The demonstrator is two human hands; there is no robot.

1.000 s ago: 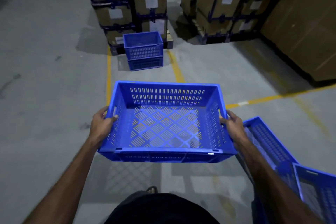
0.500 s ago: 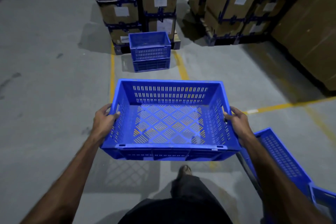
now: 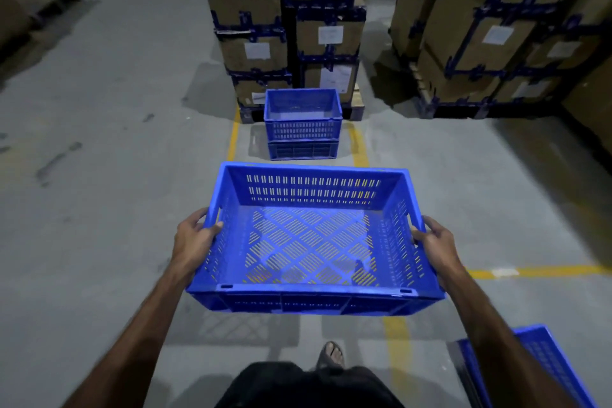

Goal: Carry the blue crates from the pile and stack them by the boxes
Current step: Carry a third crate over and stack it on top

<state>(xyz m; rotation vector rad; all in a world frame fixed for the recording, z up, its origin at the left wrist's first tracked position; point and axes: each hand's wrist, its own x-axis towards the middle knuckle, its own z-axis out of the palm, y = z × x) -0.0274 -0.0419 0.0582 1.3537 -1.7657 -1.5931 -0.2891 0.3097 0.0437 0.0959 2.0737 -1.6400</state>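
A: Where was the crate (image 3: 314, 242)?

B: Mid-air, w/ left hand (image 3: 193, 242) & right hand (image 3: 433, 243) gripping its end handle slots; stack (image 3: 303, 124) by the boxes (image 3: 284, 26) well ahead.

A: Handling?

B: Prob. light, stiff plastic, empty. Handle slots = best hold.

The person has bare forearms, a dark garment (image 3: 308, 386) at the waist and an open sandal (image 3: 332, 354)

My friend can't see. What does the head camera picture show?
Two hands, left hand and right hand, hold an empty blue crate by its ends above a grey floor. Ahead, stacked blue crates stand before taped cardboard boxes.
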